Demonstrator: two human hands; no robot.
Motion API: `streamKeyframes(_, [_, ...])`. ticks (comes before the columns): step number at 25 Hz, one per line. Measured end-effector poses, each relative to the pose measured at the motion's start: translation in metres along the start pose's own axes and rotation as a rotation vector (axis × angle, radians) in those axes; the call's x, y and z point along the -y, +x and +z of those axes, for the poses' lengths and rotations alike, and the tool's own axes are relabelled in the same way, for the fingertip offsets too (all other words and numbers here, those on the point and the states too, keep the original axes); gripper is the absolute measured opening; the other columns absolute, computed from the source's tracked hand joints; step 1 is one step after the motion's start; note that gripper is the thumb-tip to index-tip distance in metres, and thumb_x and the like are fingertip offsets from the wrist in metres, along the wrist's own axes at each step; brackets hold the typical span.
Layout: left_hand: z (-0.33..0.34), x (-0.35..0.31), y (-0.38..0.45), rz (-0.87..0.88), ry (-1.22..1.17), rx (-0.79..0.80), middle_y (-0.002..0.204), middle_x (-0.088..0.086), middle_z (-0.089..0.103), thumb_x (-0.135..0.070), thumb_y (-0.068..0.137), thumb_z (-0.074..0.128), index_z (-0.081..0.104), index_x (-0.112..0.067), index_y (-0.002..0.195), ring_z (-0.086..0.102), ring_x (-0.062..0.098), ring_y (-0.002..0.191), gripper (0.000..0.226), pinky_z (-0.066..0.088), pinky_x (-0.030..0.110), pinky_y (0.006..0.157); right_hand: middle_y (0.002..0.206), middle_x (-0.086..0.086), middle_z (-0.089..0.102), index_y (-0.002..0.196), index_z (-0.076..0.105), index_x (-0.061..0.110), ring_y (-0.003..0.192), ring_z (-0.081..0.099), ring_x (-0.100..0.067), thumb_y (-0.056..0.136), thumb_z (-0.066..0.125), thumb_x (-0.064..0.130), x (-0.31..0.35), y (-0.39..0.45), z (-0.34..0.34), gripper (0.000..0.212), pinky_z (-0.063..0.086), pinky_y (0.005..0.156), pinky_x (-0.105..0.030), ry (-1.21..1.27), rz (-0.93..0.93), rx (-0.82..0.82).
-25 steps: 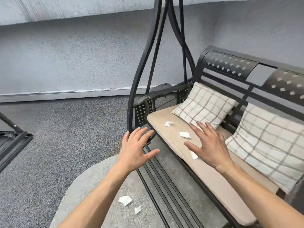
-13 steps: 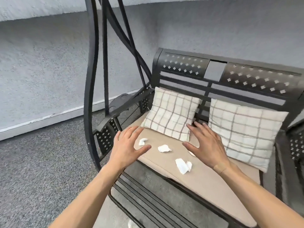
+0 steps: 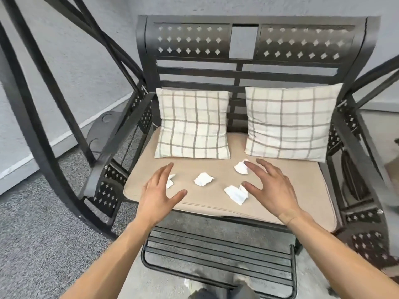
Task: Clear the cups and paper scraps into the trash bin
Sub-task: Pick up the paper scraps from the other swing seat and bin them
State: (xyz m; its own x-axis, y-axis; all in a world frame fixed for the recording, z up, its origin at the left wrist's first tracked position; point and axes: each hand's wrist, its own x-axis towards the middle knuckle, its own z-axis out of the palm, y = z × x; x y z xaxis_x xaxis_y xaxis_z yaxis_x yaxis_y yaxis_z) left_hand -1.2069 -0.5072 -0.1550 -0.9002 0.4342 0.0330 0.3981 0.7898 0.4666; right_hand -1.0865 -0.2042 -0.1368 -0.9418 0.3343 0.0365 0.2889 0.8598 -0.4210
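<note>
- Judging by what lies in front of me, the clearing has barely begun: four paper scraps sit on the seat cushion [image 3: 280, 203] and nothing is in either hand.
- My left hand [image 3: 158, 194] hovers over the cushion's front-left part, fingers spread and loose, grasping nothing; the leftmost scrap [image 3: 170, 181] peeks out just beyond its fingers.
- My right hand [image 3: 271, 188] hangs over the middle-right, equally released, between the back scrap [image 3: 241, 167] near the right pillow [image 3: 289, 124] and the front scrap [image 3: 235, 194] beside my thumb.
- The middle scrap [image 3: 203, 179] lies between both hands, apart from each.
- No cups and no trash bin show in this view, so I cannot tell where they are.
- Room looks generous: the cushion's front half is open from above, and the left pillow [image 3: 193, 126] stands back against the backrest.
- The front scrap lies near the cushion's front edge, so a careless sweep could push it onto the slatted footrest [image 3: 216, 249] below.
- The metal armrests [image 3: 121, 139] fence in both side edges.
</note>
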Motion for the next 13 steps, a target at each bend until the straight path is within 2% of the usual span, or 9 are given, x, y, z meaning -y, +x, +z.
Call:
streamKeyframes(3, [0.035, 0.028, 0.012, -0.048, 0.018, 0.058, 0.151, 0.0, 0.031, -0.059, 0.08, 0.064, 0.012, -0.04, 0.15, 0.041, 0.023, 0.133, 0.089, 0.042, 0.049, 0.101, 0.149, 0.005, 0.038, 0.137, 0.041, 0.048, 0.132, 0.038, -0.023, 0.086, 0.057, 0.054, -0.021, 0.014, 0.038, 0.053, 0.043, 0.098, -0.045, -0.013, 0.037, 0.075])
streamKeyframes(6, [0.076, 0.06, 0.033, -0.105, 0.039, 0.095, 0.151, 0.004, 0.028, -0.055, 0.078, 0.068, 0.013, -0.039, 0.149, 0.043, 0.027, 0.131, 0.091, 0.047, 0.051, 0.096, 0.149, 0.005, 0.038, 0.137, 0.04, 0.047, 0.131, 0.039, -0.024, 0.086, 0.059, 0.05, -0.045, 0.038, 0.089, 0.054, 0.043, 0.095, -0.044, -0.019, 0.056, 0.14])
streamKeyframes(13, [0.196, 0.141, 0.084, -0.304, 0.102, 0.251, 0.155, 0.006, 0.017, -0.047, 0.08, 0.07, 0.01, -0.04, 0.149, 0.041, 0.033, 0.131, 0.092, 0.047, 0.053, 0.095, 0.143, 0.0, 0.043, 0.146, 0.03, 0.033, 0.125, 0.038, -0.028, 0.083, 0.065, 0.044, -0.112, 0.056, 0.222, 0.073, 0.039, 0.095, -0.044, -0.092, 0.223, 0.238])
